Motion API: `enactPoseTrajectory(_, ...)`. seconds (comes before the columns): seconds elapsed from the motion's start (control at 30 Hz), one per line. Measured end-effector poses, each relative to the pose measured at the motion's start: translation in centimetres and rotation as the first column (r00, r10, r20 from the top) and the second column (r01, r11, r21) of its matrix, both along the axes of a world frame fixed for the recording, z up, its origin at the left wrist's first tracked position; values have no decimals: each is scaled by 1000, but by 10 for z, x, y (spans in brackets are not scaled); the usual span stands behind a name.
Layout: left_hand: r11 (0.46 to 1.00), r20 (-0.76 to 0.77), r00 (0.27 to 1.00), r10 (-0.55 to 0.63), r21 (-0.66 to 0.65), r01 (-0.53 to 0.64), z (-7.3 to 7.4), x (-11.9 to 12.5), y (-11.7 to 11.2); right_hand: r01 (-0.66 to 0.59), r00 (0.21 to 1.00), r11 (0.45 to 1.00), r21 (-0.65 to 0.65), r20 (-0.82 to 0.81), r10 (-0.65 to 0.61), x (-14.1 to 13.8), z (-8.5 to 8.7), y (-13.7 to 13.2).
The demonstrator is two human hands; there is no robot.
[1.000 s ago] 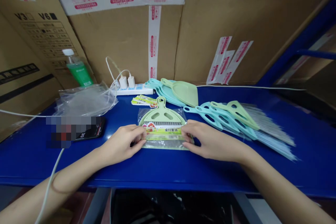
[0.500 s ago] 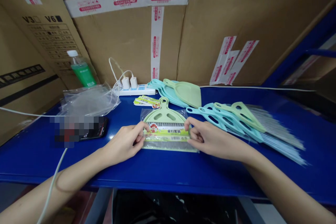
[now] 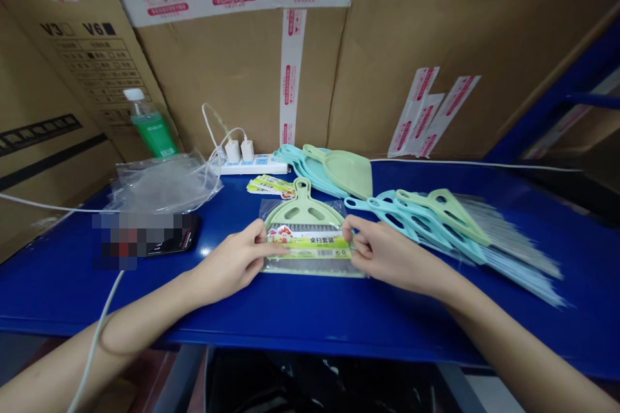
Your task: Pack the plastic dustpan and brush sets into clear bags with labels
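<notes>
A green hand brush and dustpan set (image 3: 304, 211) lies in a clear plastic bag (image 3: 290, 266) in front of me, handle end away from me. A yellow-green printed label (image 3: 317, 243) lies across the bristles. My left hand (image 3: 241, 255) is closed at the bag's left edge, its index finger stretched onto the label's left end. At the right edge, my right hand (image 3: 382, 251) pinches the bag with curled fingers. Blue and green brushes (image 3: 426, 222) lie fanned out to the right. Behind the bag are stacked dustpans (image 3: 346, 171) and several loose labels (image 3: 271, 186).
Clear plastic bags (image 3: 162, 184) are heaped at the left, with a dark phone (image 3: 181, 235) in front, partly blurred out. A green bottle (image 3: 154, 129) and a white power strip (image 3: 264, 165) stand before the cardboard wall (image 3: 232, 71). A white cable (image 3: 104, 322) crosses my left forearm.
My left index finger has stretched out over the label's left end, where it was curled at the edge. The right hand has shifted only slightly, still at the bag's right edge.
</notes>
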State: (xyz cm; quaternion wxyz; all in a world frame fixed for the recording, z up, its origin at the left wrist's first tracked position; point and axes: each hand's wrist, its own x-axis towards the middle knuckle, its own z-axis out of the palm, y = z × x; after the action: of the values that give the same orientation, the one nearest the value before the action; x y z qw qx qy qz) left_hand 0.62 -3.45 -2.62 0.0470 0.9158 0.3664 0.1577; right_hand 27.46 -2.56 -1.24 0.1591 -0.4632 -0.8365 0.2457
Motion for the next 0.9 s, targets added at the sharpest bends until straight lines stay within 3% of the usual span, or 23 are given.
enactPoseTrajectory(0.13,998,-99,994,38,48,-34,-1,1,0,18,999,999,26,31,-18,1,-1,1)
enactPoseTrajectory(0.27,995,-96,994,51,90,-43,2,0,-1,31,999,1000,1,30,-31,2,1,2)
enactPoseTrajectory(0.43,982,-122,990,74,184,-50,2,2,-1,50,985,995,83,162,-63,-1,4,0)
enactPoseTrajectory(0.63,915,-204,979,21,398,63,1,9,-1,58,957,987,148,272,-97,4,7,-1)
enactPoseTrajectory(0.77,863,-278,960,-35,476,169,-2,13,-3,-92,980,961,262,197,41,6,7,-1)
enactPoseTrajectory(0.9,869,-350,936,-40,451,206,-4,17,-3,-284,957,835,471,193,217,-5,0,-2)
